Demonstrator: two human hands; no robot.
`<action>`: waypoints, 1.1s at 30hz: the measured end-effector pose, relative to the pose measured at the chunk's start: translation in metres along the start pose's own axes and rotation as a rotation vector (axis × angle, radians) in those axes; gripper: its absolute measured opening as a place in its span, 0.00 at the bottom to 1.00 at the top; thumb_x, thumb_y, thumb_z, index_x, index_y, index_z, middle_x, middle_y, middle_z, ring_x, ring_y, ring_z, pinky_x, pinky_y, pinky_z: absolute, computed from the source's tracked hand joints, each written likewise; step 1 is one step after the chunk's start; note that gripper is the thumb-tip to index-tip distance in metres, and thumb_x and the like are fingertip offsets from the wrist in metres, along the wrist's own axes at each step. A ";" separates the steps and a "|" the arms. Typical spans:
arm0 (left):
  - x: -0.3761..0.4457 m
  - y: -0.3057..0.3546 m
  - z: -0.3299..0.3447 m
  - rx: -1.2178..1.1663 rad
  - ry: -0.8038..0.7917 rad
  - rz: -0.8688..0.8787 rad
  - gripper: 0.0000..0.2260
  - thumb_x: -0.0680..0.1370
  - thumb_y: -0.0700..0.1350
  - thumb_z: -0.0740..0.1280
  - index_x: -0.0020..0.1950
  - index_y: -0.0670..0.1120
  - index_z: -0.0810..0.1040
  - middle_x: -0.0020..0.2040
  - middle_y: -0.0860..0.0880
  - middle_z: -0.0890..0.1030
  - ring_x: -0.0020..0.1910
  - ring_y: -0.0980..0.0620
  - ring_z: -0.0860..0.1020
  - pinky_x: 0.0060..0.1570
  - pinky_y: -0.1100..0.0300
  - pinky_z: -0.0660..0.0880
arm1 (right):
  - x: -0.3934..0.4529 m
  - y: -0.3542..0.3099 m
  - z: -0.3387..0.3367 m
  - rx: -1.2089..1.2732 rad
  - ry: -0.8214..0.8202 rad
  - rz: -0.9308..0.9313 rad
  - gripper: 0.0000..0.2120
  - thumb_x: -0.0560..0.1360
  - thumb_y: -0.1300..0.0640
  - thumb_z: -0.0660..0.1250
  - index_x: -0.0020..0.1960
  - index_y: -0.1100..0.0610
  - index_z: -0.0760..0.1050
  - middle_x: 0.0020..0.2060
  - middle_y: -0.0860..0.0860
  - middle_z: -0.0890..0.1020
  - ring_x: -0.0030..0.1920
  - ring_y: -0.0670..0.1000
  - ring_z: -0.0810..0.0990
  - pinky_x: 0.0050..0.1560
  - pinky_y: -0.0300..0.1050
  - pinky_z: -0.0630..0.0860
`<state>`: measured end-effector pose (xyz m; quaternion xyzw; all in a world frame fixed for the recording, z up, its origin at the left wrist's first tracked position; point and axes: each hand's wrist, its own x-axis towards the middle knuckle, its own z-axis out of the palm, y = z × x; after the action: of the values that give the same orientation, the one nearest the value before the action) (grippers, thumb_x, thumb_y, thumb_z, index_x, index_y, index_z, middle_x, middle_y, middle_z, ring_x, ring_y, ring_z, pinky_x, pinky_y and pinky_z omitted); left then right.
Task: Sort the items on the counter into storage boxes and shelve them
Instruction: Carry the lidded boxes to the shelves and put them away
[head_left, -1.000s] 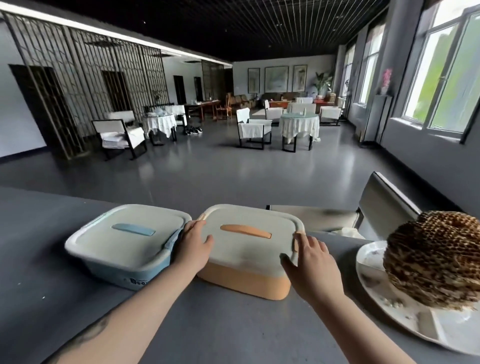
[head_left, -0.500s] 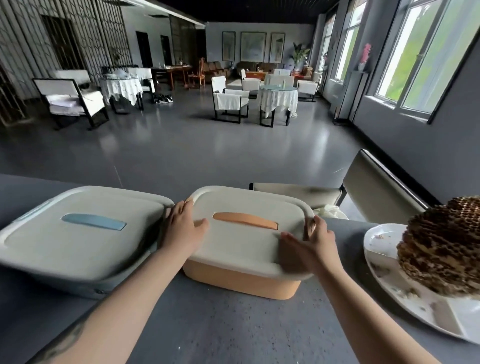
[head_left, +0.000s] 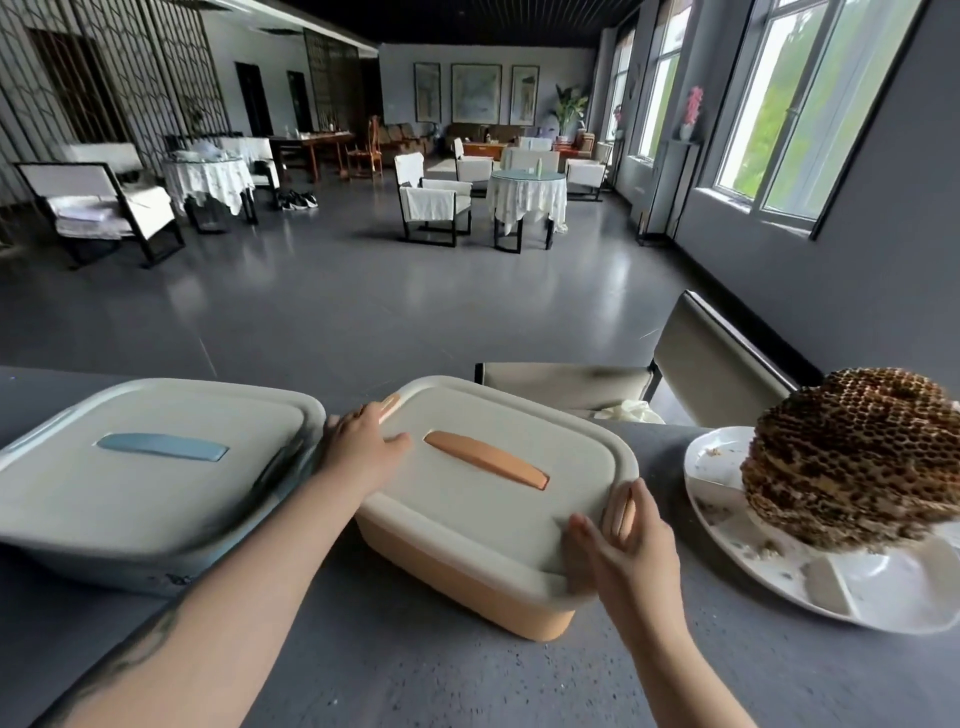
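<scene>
Blue box (head_left: 130, 499) cropped, blurred

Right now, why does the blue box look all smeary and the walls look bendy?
Head view: the blue box is smeared by motion blur, worst along its near edge; the wide-angle lens bends the window frames and counter edge; daylight from the windows glares on the floor; the orange box stays sharper.

The orange storage box (head_left: 483, 525) is sitting turned now, its near right corner swung toward the person and its lid handle running on a diagonal. The right hand (head_left: 626, 545) is gripping further down that near corner, while the blue storage box (head_left: 150, 478) is looming larger at the left.
</scene>
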<state>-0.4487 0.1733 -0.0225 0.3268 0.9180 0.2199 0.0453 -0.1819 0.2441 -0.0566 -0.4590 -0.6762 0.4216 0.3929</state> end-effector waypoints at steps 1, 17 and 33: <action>0.005 0.006 0.000 0.020 -0.055 -0.025 0.24 0.76 0.56 0.61 0.69 0.46 0.66 0.67 0.43 0.71 0.66 0.41 0.66 0.62 0.53 0.64 | -0.009 0.002 -0.003 0.009 0.012 -0.001 0.13 0.69 0.58 0.74 0.47 0.52 0.70 0.42 0.55 0.78 0.46 0.55 0.76 0.44 0.48 0.73; -0.166 -0.009 0.003 -0.152 -0.030 -0.224 0.28 0.71 0.68 0.63 0.54 0.47 0.62 0.55 0.45 0.75 0.54 0.42 0.74 0.47 0.52 0.68 | -0.031 0.007 -0.102 0.153 -0.182 0.250 0.25 0.70 0.67 0.73 0.62 0.47 0.76 0.55 0.51 0.80 0.52 0.47 0.79 0.52 0.41 0.76; -0.384 -0.012 -0.010 -0.750 -0.093 -0.473 0.33 0.55 0.60 0.78 0.54 0.48 0.74 0.50 0.48 0.82 0.47 0.49 0.82 0.41 0.54 0.76 | -0.142 0.050 -0.223 0.100 -0.434 0.256 0.23 0.68 0.48 0.75 0.57 0.35 0.69 0.45 0.56 0.82 0.47 0.55 0.82 0.50 0.52 0.77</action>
<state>-0.1576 -0.0767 -0.0414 0.0786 0.8213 0.5063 0.2511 0.0763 0.1668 -0.0491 -0.4197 -0.6593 0.5894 0.2044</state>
